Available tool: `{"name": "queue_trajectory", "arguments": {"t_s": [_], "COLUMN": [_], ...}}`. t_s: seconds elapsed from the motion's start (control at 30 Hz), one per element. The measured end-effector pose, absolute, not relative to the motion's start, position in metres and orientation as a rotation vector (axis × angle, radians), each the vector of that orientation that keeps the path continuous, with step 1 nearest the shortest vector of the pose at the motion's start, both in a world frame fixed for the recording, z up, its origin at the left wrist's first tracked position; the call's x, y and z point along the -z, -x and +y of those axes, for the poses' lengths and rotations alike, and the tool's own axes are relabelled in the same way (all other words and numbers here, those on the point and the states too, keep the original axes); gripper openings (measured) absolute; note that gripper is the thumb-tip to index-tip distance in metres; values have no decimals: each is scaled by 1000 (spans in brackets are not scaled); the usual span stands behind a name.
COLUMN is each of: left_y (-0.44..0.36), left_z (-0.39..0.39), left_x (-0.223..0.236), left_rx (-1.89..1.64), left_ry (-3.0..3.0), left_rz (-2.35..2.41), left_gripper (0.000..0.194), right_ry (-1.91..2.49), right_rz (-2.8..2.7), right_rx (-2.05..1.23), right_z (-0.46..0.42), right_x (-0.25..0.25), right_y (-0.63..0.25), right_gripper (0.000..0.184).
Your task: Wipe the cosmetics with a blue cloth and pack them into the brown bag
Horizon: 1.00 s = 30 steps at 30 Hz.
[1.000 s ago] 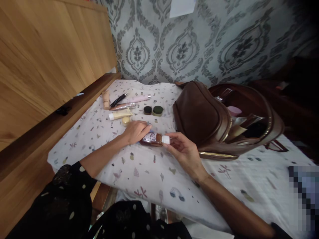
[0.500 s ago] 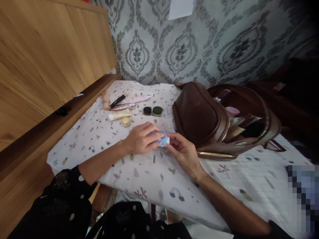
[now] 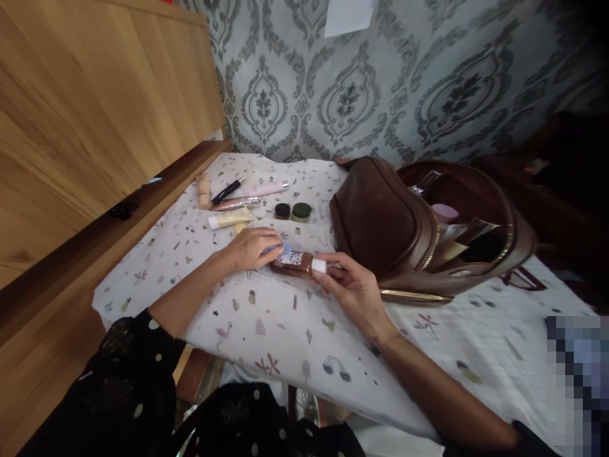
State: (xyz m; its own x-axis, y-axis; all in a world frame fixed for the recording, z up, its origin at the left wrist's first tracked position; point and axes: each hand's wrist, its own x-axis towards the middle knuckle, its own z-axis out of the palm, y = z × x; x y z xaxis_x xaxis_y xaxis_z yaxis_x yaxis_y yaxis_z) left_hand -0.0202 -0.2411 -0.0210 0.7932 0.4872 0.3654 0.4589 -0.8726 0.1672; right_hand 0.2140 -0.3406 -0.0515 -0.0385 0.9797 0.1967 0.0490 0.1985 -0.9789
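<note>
A small bottle (image 3: 295, 263) with amber-brown contents, a printed label and a white cap lies on its side just above the cloth, cap end to the right. My right hand (image 3: 354, 289) pinches it by the white cap (image 3: 318, 266). At its other end my left hand (image 3: 254, 249) is closed on a soft-looking blue cover (image 3: 284, 250), mostly hidden by the fingers. Just behind the left hand, a small cream-coloured round pot (image 3: 240, 226) is partly covered from view.
A cream tube (image 3: 231, 218), a beige tube (image 3: 203, 192), a black pen-like item (image 3: 228, 191) and a pink tube (image 3: 266, 189) lie at the back left. Two dark-lidded jars (image 3: 301, 212) stand mid-table. An open brown leather bag (image 3: 380, 222) sits at right, glasses (image 3: 523, 279) beside it.
The blue cover, which was around the bottle, has slid left with my left hand, baring the amber bottle and its label. My right hand stays at the white cap.
</note>
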Motion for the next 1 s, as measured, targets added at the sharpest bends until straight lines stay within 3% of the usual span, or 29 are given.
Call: {"name": "queue_trajectory", "arguments": {"t_s": [0.3,0.43,0.7,1.0], "left_y": [2,0,14,-4], "left_z": [-255,-259,-240,-268], "left_x": [19,9,23,14], "left_rx": [-855,-643,-450,-985], "left_ry": [-2741,-2634,-2488,-2748], "left_rz": [759,599,821,698], "left_gripper": [38,35,52,34], "right_ry": [1006,975,1010,1206], "right_rz": [-1620,-1768,-1751,-1641], "right_rx": [-725,-624,-632,-691], "right_z": [-343,-347,-344,-343], "right_x": [43,38,46,48], "right_y": [-214,-216,-216,-218], "right_gripper": [21,18,20,36]}}
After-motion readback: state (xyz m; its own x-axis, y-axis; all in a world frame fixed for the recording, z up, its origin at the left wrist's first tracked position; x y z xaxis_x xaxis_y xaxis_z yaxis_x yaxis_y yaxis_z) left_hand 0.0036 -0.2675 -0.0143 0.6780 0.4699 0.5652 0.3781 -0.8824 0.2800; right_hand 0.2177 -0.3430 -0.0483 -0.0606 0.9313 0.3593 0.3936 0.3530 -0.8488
